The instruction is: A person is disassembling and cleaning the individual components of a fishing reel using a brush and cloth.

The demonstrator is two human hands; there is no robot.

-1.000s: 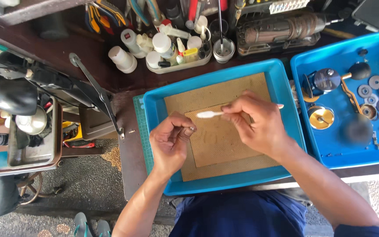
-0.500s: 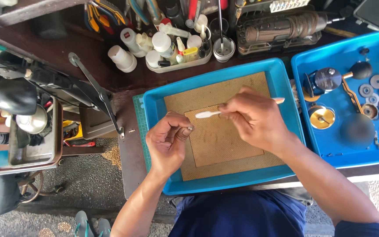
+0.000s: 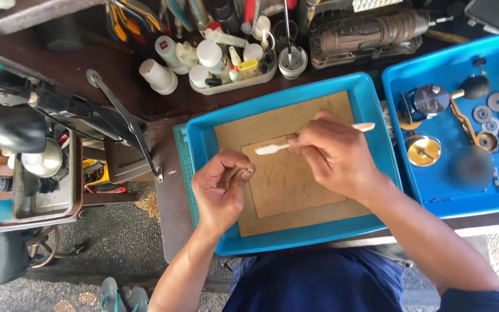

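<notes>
Right hand [image 3: 336, 153] is lowering the gripped white brush [image 3: 272, 149] toward the small part pinched in left hand [image 3: 222, 188], closing the gap.

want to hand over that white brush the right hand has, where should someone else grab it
Grip the bare handle end of the white brush, coming from the far right side. That end pokes free past the right hand, while the bristle end points toward the left hand over the blue tray.
</notes>
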